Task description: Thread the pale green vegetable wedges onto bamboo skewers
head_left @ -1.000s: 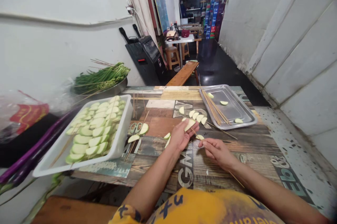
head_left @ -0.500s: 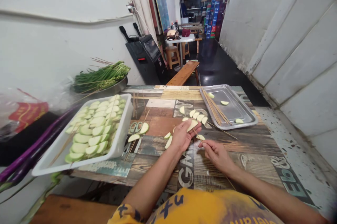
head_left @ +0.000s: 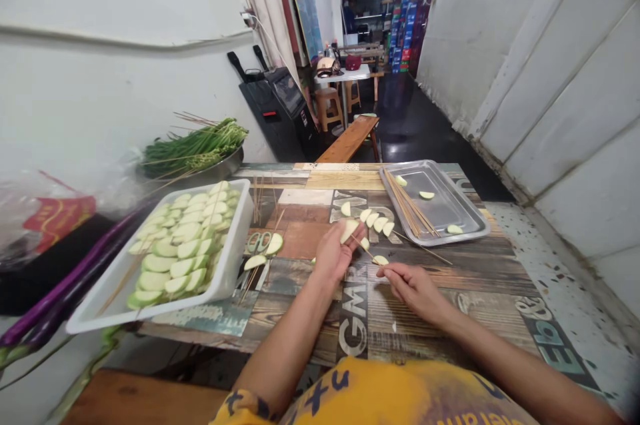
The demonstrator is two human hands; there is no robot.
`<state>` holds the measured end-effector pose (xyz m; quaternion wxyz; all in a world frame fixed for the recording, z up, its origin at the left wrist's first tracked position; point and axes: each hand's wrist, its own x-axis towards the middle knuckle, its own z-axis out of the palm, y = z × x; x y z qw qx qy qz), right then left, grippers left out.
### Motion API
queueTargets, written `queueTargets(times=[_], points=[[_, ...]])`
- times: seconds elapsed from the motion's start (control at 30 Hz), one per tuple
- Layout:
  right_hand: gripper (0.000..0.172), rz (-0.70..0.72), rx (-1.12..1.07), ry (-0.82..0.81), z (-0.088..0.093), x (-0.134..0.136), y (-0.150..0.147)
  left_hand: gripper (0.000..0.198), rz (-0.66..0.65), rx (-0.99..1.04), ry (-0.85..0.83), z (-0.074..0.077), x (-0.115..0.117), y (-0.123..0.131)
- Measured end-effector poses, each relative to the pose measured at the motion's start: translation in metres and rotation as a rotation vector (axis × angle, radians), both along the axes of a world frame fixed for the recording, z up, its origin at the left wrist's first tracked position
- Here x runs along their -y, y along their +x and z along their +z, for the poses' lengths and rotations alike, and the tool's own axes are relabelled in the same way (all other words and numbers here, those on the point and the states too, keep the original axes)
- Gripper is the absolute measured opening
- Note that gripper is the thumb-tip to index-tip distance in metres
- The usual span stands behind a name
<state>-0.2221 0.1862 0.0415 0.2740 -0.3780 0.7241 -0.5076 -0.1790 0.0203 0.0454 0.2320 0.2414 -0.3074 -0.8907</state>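
Observation:
Between the fingers of my left hand (head_left: 333,253) is a pale half-moon vegetable slice (head_left: 349,231) with a green rim. My right hand (head_left: 413,288) pinches a thin wooden skewer (head_left: 369,252), which runs toward that slice. Whether its tip is inside the slice I cannot make out. Beyond my left hand lies a skewered row of similar slices (head_left: 380,224). One loose slice (head_left: 380,260) rests on the table by my right fingertips, and another slice (head_left: 274,244) lies farther left.
A white tub (head_left: 235,258) full of slices stands at the left. At the right, a metal tray (head_left: 450,208) holds skewers (head_left: 407,205) and a few slices. Behind the tub is a bowl of green stalks (head_left: 195,148). Purple eggplants (head_left: 75,278) lie along the left side.
My left hand has shifted left with the slice, away from my right hand. More of the skewer shows between the hands. Loose slices beside my left wrist are now mostly covered.

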Motion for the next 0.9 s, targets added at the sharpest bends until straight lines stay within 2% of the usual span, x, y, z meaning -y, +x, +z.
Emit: queueTargets(times=[0.1,0.2,0.4,0.5,0.57,0.67,0.7,0.8,0.9], points=[[0.034,-0.001,-0.078,-0.017,-0.002,-0.005,0.001,0.013,-0.006,0.009,0.009,-0.002,0.005,0.000],[0.033,-0.026,-0.107,-0.031,-0.005,-0.006,0.000,0.014,-0.050,-0.004,0.004,-0.002,-0.008,0.001],[0.032,-0.070,-0.137,-0.046,-0.006,-0.002,-0.009,0.022,-0.341,0.006,-0.105,0.000,-0.048,0.001],[0.029,-0.109,-0.125,-0.065,-0.006,-0.003,-0.012,0.029,-0.365,0.017,-0.217,0.004,-0.039,0.003],[0.029,-0.149,-0.110,-0.084,-0.006,-0.005,-0.014,0.033,-0.255,0.103,-0.385,0.007,-0.017,0.008],[0.030,-0.178,-0.086,-0.095,-0.007,-0.007,-0.015,0.035,0.044,0.252,-0.692,0.006,0.023,0.020],[0.031,-0.176,-0.082,-0.094,-0.008,-0.007,-0.015,0.031,0.068,0.307,-0.775,0.004,0.034,0.024],[0.031,-0.173,-0.086,-0.094,-0.009,-0.007,-0.015,0.025,-0.092,0.484,-1.084,-0.004,0.045,0.030],[0.031,-0.180,-0.105,-0.087,-0.010,-0.007,-0.016,0.033,-0.236,0.655,-1.462,-0.009,0.035,0.029]])
